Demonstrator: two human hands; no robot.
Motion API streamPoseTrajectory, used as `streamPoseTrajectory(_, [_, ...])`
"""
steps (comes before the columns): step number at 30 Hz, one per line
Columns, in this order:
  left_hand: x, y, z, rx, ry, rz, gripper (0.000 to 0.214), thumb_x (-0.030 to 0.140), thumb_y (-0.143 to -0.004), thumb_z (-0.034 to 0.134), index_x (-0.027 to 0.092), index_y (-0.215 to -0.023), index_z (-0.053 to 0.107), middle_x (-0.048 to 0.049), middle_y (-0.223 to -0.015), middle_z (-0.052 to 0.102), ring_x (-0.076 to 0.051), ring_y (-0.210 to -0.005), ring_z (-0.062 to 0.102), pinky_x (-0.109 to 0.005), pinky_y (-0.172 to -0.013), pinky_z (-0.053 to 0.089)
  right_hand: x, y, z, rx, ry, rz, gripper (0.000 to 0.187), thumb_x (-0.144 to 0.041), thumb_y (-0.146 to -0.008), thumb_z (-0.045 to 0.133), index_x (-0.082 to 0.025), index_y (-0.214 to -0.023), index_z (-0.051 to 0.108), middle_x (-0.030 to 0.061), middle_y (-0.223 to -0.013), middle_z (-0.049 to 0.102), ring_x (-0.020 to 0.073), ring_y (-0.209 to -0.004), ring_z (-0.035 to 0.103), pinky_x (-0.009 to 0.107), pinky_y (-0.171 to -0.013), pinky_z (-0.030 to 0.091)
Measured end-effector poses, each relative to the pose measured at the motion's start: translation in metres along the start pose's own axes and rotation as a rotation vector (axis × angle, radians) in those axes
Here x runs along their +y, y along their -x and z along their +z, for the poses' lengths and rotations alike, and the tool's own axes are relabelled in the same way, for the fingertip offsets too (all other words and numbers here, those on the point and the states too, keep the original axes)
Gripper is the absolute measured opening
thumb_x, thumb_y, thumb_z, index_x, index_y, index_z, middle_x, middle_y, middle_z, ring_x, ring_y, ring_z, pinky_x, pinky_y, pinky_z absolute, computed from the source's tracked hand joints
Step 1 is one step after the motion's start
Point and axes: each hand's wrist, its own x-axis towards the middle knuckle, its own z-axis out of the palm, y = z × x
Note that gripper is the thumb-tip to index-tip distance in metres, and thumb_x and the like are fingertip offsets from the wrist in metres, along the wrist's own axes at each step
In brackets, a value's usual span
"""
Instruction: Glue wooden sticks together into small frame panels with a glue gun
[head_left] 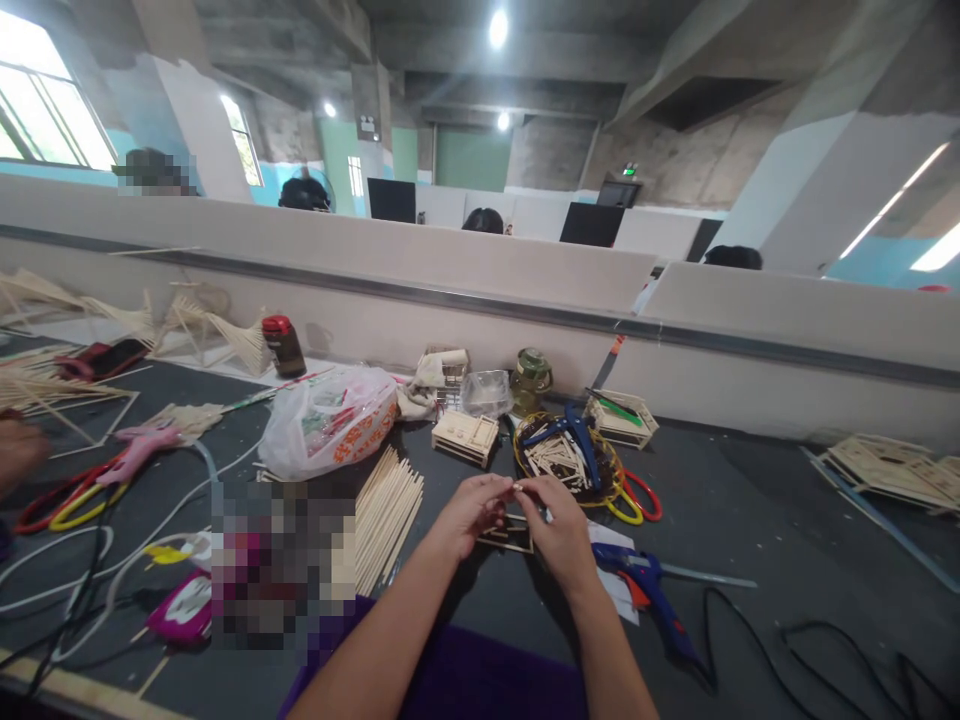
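My left hand [474,512] and my right hand [559,522] meet in front of me, their fingertips pinched together around something tiny and pale that I cannot make out. Just beneath them, partly hidden by my fingers, a small frame of wooden sticks [510,543] rests on the dark table. A bundle of thin wooden sticks [386,520] lies left of my left hand. Beyond my right hand stands a basket [616,480] of short stick pieces [556,462] with a blue cutter [579,442] on top. A blue glue gun [654,578] lies to the right, over white paper [619,597].
A plastic bag [322,425], a small wooden model [465,437], a green jar [531,372] and a red-lidded bottle [283,347] stand toward the partition [450,270]. Scissors [75,500], a pink glue gun [150,447] and cables lie left, near another person's hand [21,450].
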Motion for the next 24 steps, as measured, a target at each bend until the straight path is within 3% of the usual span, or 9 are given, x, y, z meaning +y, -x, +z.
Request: streamPoseTrajectory(24, [0.0005, 0.0007, 0.0011, 0.007, -0.061, 0.013, 0.032, 0.039, -0.059, 0.079, 0.014, -0.064, 0.060, 0.0020, -0.059, 0.058, -0.005, -0.045, 0.044, -0.021, -0.049, 0.033, -0.0038, 0.0032, -0.0013, -0.013, 0.063, -0.037, 0.016, -0.022, -0.089, 0.051, -0.022, -0.095, 0.066, 0.0068, -0.089, 0.064, 0.0196, -0.086, 0.059, 0.033, -0.079, 0.047])
